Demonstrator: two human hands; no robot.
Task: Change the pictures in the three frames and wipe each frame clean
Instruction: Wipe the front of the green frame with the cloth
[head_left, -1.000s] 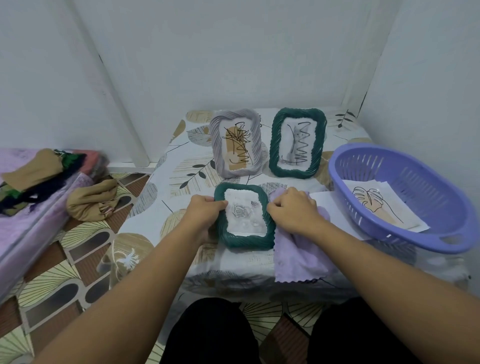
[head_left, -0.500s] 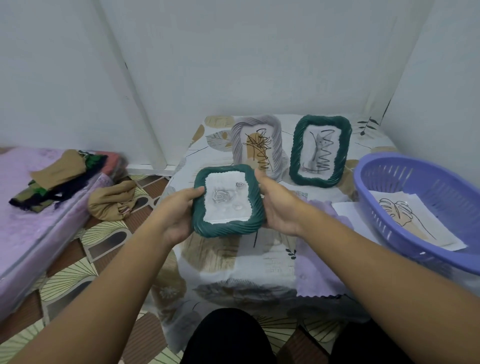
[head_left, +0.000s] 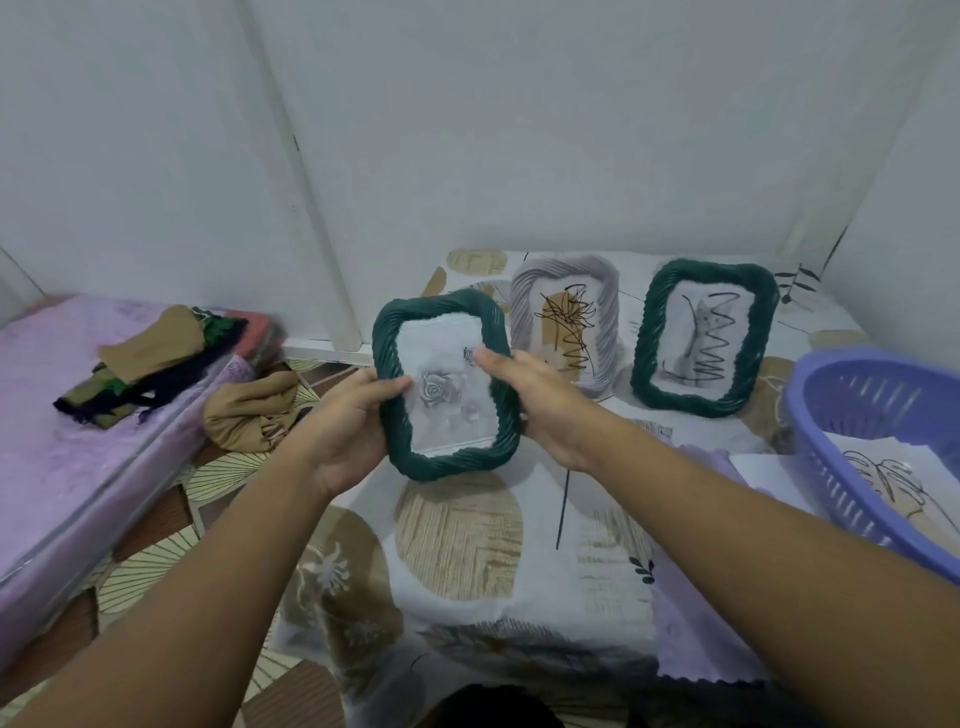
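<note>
Left hand (head_left: 347, 427) and right hand (head_left: 540, 400) grip the rose-picture green frame (head_left: 445, 384) upright above the table (head_left: 467, 545); two frames (head_left: 566, 327) stand behind with pictures, purple cloth (head_left: 696, 623) idle, so completion appears near.

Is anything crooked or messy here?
A bit. The green frame with the rose picture is tilted in the air, held by the left hand and right hand. The purple cloth hangs over the table's front edge.
</note>
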